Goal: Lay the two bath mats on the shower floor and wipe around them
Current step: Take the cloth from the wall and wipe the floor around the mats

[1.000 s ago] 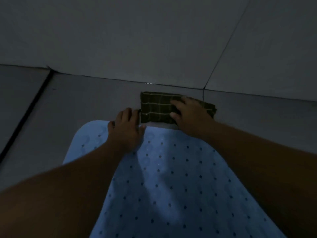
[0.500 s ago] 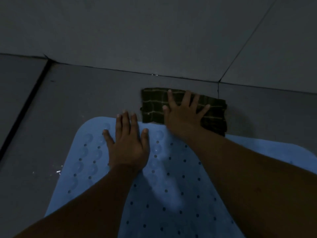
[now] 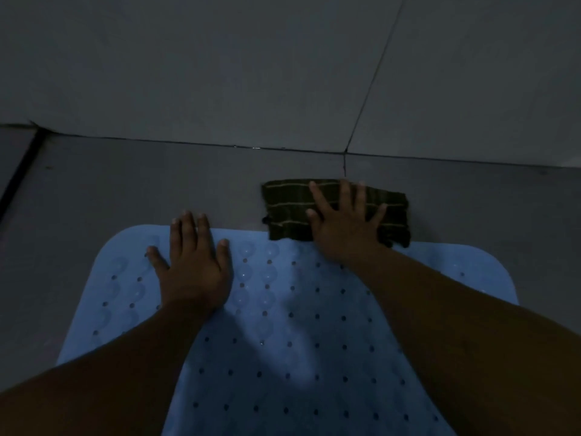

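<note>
A light blue bath mat (image 3: 283, 325) with rows of small holes and suction cups lies flat on the grey tiled shower floor (image 3: 110, 190). My left hand (image 3: 191, 262) rests flat on its far left part, fingers straight and reaching just past the mat's far edge. A dark green cloth (image 3: 289, 212) with thin pale stripes lies on the floor just beyond the mat's far edge. My right hand (image 3: 344, 221) presses on the cloth with fingers spread. Only one mat is in view.
The grey tiled wall (image 3: 220, 64) rises just beyond the cloth, with a vertical grout line at the right. A dark floor joint (image 3: 19, 171) runs along the far left. The scene is dim.
My right hand has slid the cloth to the right along the mat's far edge. My left hand stayed flat on the mat. More of the mat's right side has come into view.
</note>
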